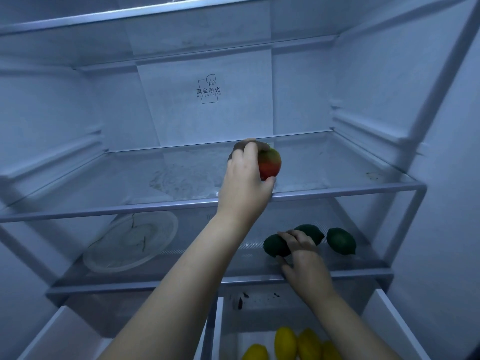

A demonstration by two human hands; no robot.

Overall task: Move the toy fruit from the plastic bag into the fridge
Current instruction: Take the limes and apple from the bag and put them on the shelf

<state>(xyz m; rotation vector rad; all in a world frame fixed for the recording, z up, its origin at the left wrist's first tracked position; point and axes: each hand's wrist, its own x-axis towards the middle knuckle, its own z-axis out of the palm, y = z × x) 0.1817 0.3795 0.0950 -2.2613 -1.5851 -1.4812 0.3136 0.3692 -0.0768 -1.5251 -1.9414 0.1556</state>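
Observation:
My left hand (pixel 246 178) grips a red and green toy mango (pixel 270 164) just over the middle glass shelf (pixel 337 188) of the open fridge. One shelf lower, my right hand (pixel 302 253) holds a dark green toy lime (pixel 275 246) on the lower glass shelf (pixel 181 281). Two more green limes lie there: one (pixel 310 231) behind my right fingers, another (pixel 340 241) further right. The plastic bag is out of view.
A clear round plate (pixel 130 242) sits on the left of the lower shelf. Several yellow toy lemons (pixel 298 344) lie in the open right drawer (pixel 217 331) at the bottom. A left drawer (pixel 59 333) is also pulled out. An upper shelf (pixel 155 14) spans the top.

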